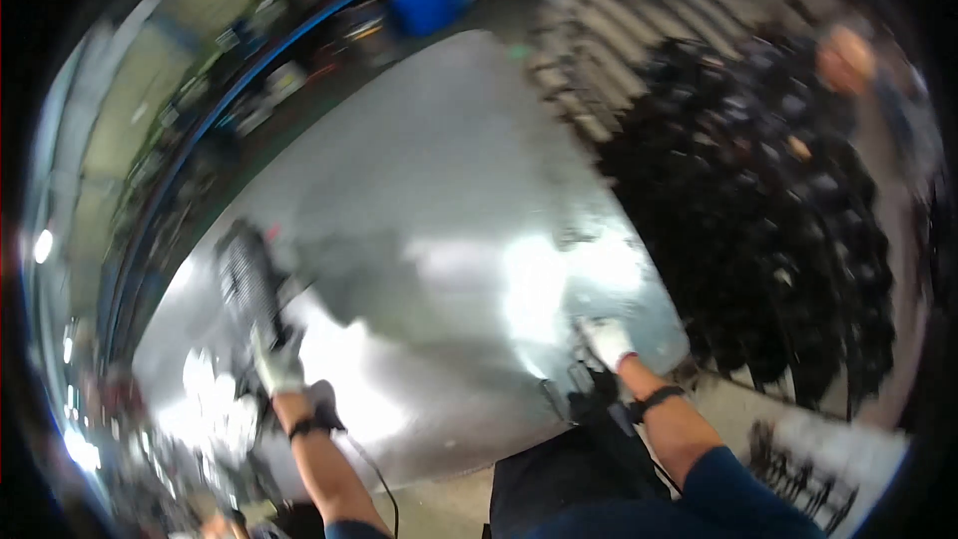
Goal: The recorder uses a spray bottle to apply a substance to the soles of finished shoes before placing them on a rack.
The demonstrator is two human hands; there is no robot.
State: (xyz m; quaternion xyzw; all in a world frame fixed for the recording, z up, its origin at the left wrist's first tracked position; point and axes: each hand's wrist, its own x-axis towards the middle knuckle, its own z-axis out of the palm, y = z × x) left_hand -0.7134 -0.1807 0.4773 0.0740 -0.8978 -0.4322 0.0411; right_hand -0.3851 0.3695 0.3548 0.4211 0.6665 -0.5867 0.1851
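A large shiny metal table (429,170) spreads out before me. My left hand (279,364), in a white glove, is at the near end of a long dark part with a mesh-like patterned surface (249,284). Its fingers appear closed around that end, though motion blurs them. On the table's right side is my right hand (607,342), also gloved in white, close to the metal surface. Small dark pieces (589,384) lie just below it near the table's front edge. Blur hides whether its fingers grip anything.
Beyond the right edge stands a big mass of black parts (738,210), with a person (848,60) behind it. A blue-edged shelf (289,45) with assorted items and a blue bin (424,2) runs along the far left. More dark parts (798,484) sit at the lower right.
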